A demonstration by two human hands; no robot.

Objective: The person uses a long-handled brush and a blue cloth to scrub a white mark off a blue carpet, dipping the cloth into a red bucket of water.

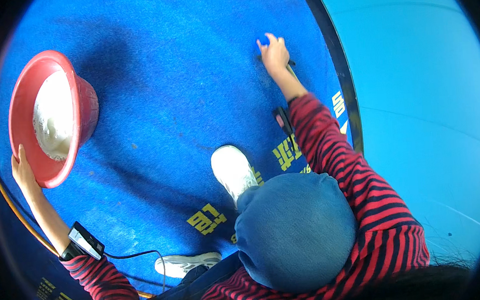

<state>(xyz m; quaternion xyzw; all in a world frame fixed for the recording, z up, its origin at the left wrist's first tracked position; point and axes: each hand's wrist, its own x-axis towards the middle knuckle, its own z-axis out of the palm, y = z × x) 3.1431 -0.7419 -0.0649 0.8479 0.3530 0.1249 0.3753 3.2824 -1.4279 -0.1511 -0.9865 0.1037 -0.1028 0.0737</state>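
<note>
At the far left my left hand grips the near rim of a red plastic basin. The basin is tilted, its mouth facing left, and white suds lie inside it. My right arm reaches far forward, and my right hand is low over the blue carpet. Its fingers are curled round a small blue thing; a dark edge and a greenish strip show beside the hand. The hand hides most of this thing, so its kind cannot be told.
A light blue wall or panel with a dark base edge borders the carpet on the right. Below lie my white shoes and bent knee. An orange hose runs along the left; a black cable hangs from my left wrist device.
</note>
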